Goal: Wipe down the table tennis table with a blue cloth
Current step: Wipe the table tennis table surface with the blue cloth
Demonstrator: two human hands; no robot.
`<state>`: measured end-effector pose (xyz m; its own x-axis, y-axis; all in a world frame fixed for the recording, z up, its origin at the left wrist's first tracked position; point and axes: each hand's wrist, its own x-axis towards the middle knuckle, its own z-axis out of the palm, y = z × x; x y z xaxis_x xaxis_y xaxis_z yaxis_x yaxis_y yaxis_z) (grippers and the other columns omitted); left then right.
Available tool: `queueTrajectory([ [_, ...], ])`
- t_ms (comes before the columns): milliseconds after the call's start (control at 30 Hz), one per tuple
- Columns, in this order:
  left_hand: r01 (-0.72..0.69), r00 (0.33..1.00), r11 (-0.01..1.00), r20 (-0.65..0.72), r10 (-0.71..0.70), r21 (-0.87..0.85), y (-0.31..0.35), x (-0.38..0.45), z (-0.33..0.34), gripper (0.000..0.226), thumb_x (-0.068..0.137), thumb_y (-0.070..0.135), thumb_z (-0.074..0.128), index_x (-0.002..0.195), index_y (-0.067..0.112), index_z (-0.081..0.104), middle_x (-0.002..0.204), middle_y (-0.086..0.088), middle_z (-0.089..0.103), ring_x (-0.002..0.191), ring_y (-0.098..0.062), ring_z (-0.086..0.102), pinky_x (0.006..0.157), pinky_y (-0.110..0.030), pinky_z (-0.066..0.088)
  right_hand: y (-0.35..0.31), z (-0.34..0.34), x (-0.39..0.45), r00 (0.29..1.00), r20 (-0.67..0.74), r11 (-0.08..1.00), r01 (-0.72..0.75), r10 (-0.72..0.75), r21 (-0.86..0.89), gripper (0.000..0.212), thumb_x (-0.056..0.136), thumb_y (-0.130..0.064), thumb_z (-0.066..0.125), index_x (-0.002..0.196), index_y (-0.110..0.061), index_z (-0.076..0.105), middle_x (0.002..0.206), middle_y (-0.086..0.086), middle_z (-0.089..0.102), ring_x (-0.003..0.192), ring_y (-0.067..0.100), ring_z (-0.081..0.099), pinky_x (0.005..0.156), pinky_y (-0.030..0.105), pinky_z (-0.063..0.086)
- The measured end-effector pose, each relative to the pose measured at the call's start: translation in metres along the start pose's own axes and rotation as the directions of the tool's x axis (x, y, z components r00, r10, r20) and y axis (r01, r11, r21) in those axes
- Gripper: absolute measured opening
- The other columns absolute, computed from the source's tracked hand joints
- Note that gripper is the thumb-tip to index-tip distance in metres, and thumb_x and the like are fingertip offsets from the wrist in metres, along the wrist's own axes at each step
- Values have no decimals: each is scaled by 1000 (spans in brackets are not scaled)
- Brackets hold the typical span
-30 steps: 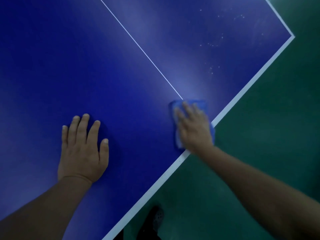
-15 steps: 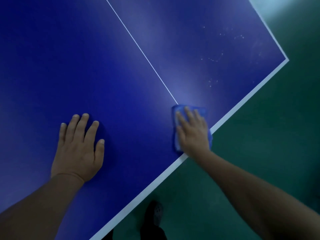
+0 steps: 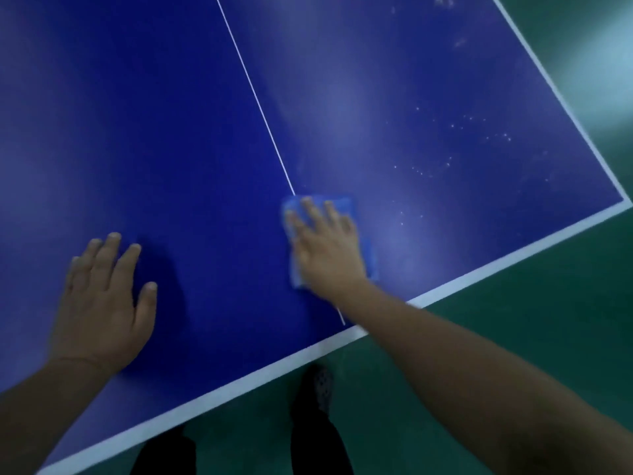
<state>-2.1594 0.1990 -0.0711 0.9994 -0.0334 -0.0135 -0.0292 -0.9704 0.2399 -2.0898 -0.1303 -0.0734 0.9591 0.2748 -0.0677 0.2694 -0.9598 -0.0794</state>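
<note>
A dark blue, flat-topped table tennis table (image 3: 171,132) with white edge stripes fills most of the frame, its near edge running diagonally from the lower left up to a corner at the right; a thin white centre line (image 3: 255,97) runs from the top middle down toward the near edge; the folded, light blue rectangular cloth (image 3: 342,202) lies on the tabletop just right of centre, right over that line and near the white edge stripe; the right hand (image 3: 327,248) lies flat on top of the cloth, fingers straight and slightly spread, pressing it against the surface, with cloth showing past the fingertips and along both sides of the hand; the left hand (image 3: 102,303) rests palm down on the bare tabletop at lower left, fingers straight and lying close together, thumb out to the side, holding nothing; scattered pale specks (image 3: 462,132) dot the tabletop in the upper right; dull green floor (image 3: 513,303) shows beyond the table at right and bottom; a dark shoe (image 3: 320,385) and dark trouser legs (image 3: 318,447) appear at the bottom centre, below the table edge.
</note>
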Motion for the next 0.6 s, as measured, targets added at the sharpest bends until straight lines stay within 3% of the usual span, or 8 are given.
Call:
queueTrajectory([
  [100,129,991,990,-21,-130,-51,74,-21,9,67,94,43,30,144,-1,41,156,-23,30,146,-39,21,122,-33,-5,132,-18,3,942,-19,938,-335,335,-88,62,96,-32,25,157,-22,26,163,14,23,144,41,29,113,54,29],
  [167,173,985,982,-11,-174,-75,123,-25,18,68,94,44,28,147,2,38,158,-20,28,148,-35,18,122,-35,-5,188,-32,-2,777,-23,776,-625,628,87,55,104,-36,21,158,-27,25,166,7,18,149,36,20,117,55,21],
  [233,189,982,978,9,-189,-87,159,-26,27,70,95,46,25,150,5,34,161,-16,24,151,-31,12,123,-38,-5,178,-29,-3,654,-49,652,-740,755,163,53,105,-38,27,157,-29,25,166,4,17,150,35,17,118,58,18],
  [300,180,983,982,40,-178,-53,175,-28,36,71,96,48,21,153,5,30,163,-15,19,152,-29,7,124,-43,-4,118,-16,-11,779,-115,787,-606,616,115,58,100,-33,35,157,-26,28,164,9,24,147,39,25,117,58,22],
  [367,170,984,985,54,-168,-20,175,-30,42,70,97,47,21,153,6,29,163,-15,18,152,-28,5,123,-46,-3,47,-1,-42,968,-87,970,-231,237,74,60,95,-33,38,154,-27,33,161,8,31,145,40,30,115,59,23],
  [467,176,982,984,70,-176,-3,171,-29,44,67,97,45,23,152,7,33,162,-15,21,152,-29,8,123,-48,-2,39,7,-84,987,24,982,155,-158,107,53,99,-42,32,152,-33,35,160,2,33,146,37,29,116,58,21],
  [533,176,981,984,79,-175,3,170,-28,45,66,97,45,23,151,8,35,162,-14,22,152,-29,9,123,-48,-2,105,-1,-74,998,8,998,58,-58,25,54,98,-38,32,151,-31,40,158,6,38,143,39,36,113,58,29],
  [600,175,981,985,82,-174,3,171,-29,46,66,97,44,23,151,8,36,161,-14,22,152,-29,9,123,-48,-1,189,-14,-55,963,-13,961,-270,270,-58,56,100,-36,26,154,-27,34,161,9,31,144,39,33,112,55,30],
])
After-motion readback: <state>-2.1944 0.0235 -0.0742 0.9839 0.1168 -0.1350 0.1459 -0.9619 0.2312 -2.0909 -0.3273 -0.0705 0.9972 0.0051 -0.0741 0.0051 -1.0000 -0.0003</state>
